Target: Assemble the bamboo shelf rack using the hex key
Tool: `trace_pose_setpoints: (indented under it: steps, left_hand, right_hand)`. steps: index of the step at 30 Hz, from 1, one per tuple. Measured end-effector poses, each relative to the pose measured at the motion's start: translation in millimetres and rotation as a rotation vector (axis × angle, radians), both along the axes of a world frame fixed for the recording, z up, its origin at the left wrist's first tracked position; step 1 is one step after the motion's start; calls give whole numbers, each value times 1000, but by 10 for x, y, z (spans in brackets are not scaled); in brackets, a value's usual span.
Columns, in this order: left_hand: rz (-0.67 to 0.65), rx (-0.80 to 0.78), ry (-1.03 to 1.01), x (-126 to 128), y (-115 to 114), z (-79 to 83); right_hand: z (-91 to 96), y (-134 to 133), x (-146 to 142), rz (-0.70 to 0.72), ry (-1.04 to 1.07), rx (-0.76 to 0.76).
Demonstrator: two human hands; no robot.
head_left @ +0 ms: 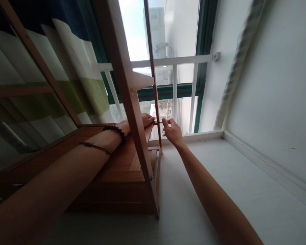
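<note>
A brown wooden shelf rack (137, 136) stands before me, with slim upright posts and a flat shelf board (109, 163). My left arm reaches over this board, behind the front post. My left hand (148, 119) lies by the rear post (155, 98), its fingertips pressed together on the inner side; what they grip is too small to make out. From the outer side, my right hand (173, 132) pinches a thin dark rod (161, 122) that points level at the rear post. Thumb and forefinger are closed on it. Two bracelets (116, 131) circle my left wrist.
Behind the rack are a white railing (183, 60) and a green-framed window (201, 44). A striped curtain (79, 68) hangs at the left. White wall (275, 85) and pale floor (183, 190) lie to the right. The front post (135, 112) stands close before my left forearm.
</note>
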State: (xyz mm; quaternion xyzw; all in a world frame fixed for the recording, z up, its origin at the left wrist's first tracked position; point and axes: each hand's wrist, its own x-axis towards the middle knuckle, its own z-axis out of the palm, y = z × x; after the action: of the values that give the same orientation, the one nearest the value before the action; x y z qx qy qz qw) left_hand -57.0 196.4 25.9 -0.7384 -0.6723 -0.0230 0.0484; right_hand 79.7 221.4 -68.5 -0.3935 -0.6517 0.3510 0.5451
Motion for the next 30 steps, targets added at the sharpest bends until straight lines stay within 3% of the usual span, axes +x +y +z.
trace_pose_setpoints:
  steps: [12, 18, 22, 26, 30]
  left_hand:
    - [-7, -9, 27, -11, 10, -9]
    - [-53, 117, 248, 49, -113, 79]
    - [-180, 22, 209, 0, -328, 178]
    - [-241, -109, 93, -170, -559, 120]
    - [-201, -81, 111, -146, -642, 23]
  right_hand:
    - [215, 0, 312, 373, -42, -270]
    - [243, -34, 299, 396, -12, -278]
    - [251, -66, 255, 396, -32, -275]
    - [265, -105, 224, 381, -53, -267]
    - [246, -101, 197, 414, -32, -269]
